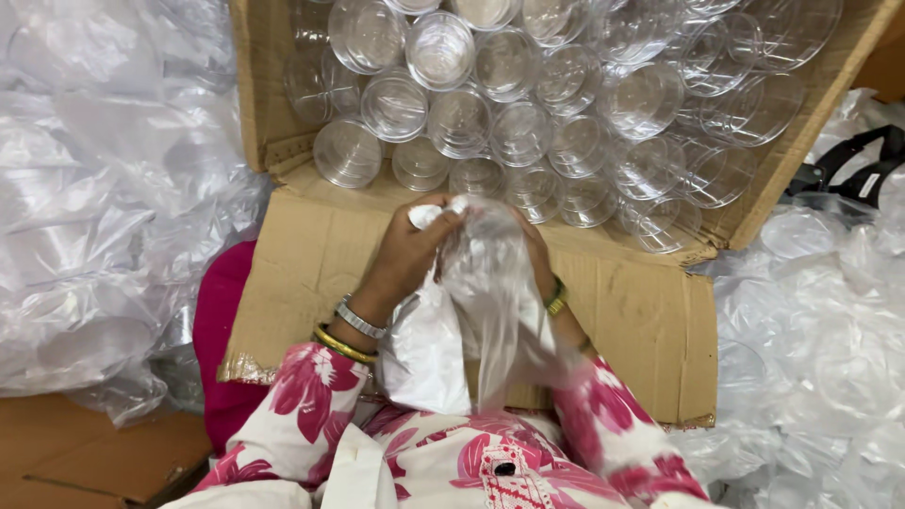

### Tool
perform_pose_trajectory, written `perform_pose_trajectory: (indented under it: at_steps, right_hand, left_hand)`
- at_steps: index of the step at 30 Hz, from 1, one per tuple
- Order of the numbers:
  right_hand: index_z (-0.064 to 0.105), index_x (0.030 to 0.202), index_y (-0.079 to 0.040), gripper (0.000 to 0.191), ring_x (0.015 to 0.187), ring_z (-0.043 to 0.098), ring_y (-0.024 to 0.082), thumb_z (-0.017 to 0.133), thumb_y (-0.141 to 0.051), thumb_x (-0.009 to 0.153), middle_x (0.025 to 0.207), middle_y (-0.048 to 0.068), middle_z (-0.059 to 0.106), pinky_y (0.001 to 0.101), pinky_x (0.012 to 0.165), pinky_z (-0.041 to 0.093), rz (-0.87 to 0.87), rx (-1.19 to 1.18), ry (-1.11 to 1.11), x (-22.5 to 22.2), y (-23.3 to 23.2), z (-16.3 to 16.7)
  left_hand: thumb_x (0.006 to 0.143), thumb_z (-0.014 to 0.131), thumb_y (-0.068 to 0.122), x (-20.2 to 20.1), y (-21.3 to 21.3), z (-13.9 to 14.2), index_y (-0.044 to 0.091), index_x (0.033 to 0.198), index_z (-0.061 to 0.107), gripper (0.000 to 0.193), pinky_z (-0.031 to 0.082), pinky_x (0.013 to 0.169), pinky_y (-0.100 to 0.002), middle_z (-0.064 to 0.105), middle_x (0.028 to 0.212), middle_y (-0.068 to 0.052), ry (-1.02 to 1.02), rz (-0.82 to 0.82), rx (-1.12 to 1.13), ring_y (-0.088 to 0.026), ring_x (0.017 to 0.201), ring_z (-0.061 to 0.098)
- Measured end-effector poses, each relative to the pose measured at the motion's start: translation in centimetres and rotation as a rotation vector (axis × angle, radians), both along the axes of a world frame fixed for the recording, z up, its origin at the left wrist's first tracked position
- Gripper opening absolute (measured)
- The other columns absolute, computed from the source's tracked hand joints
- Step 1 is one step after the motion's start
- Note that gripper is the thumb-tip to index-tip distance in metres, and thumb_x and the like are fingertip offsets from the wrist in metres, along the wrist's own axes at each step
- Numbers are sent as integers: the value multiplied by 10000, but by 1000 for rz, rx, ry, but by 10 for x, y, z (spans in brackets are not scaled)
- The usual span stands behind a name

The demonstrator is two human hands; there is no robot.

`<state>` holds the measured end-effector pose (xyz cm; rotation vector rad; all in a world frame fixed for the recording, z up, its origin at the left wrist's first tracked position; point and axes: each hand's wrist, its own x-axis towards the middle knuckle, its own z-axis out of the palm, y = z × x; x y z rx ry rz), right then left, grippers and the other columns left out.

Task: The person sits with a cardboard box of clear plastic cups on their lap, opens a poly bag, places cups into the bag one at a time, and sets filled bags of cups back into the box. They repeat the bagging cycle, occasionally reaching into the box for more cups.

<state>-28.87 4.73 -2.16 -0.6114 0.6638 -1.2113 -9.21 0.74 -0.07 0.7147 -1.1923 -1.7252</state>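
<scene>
Heap of crumpled clear plastic sheeting [104,198] fills 9 o'clock. Left hand [410,250], bangles on wrist, pinches shut on top of thin clear plastic bag [490,302] at centre, over brown cardboard box flap [650,311]. Right hand [537,254], mostly hidden behind the bag, seems to grip it too. Open cardboard box of clear round plastic containers [528,113] at 12 o'clock. Risk: slick film could slip from the pinch or tear if pulled hard

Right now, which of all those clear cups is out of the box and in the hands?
The one inside the clear plastic bag, gripped by the left hand and right hand. All the other clear cups sit packed in the cardboard box.
</scene>
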Motion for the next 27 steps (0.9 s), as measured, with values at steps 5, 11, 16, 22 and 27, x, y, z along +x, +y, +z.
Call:
perform_pose_trajectory:
  at_steps: [5, 11, 16, 22, 27]
  right_hand:
    - [555, 1044, -70, 131, 776, 617, 147, 550, -165, 1133, 925, 47, 629, 268, 716, 510, -291, 51, -88, -85, 86, -40]
    - [528, 907, -117, 301, 630, 594, 145, 538, -229, 1186, 787, 28, 595, 248, 595, 489, -797, -427, -5, -266, 201, -6]
    - [613, 971, -60, 282, 805, 595, 198, 587, -330, 1050, 882, 67, 629, 392, 793, 470, -1815, -169, 968, -350, 243, -3]
    - [488, 1553, -40, 705, 1412, 149, 540, 709, -338, 953, 1591, 279, 261, 808, 1011, 208, -1366, 513, 2056, -353, 250, -62]
    - [554, 1530, -151, 553, 1408, 225, 625, 670, -363, 1032, 1573, 343, 324, 895, 1013, 114, -1149, 723, 2050, -407, 258, -55]
  left_hand:
    - [976, 661, 97, -27, 9, 0, 43, 1118, 689, 154, 521, 641, -198, 696, 904, 13, -13, -7, -123, -44, 745, 671]
    - [841, 750, 14, -31, 1, -13, 2, 1064, 654, 243, 548, 620, -271, 684, 963, -31, -86, 76, -41, -105, 710, 658]
    - [943, 635, 121, -22, -9, -11, -12, 1184, 681, 279, 593, 771, -282, 722, 1080, -79, 107, 39, 8, -123, 836, 715]
    - [1073, 527, 374, -8, -2, 1, 65, 1326, 672, 425, 477, 701, -239, 632, 989, -31, -14, 115, -4, -70, 816, 550]
    - [889, 749, 44, -4, 0, 10, 63, 1310, 600, 447, 516, 743, -226, 666, 1013, -1, -10, 154, -76, -59, 863, 616]
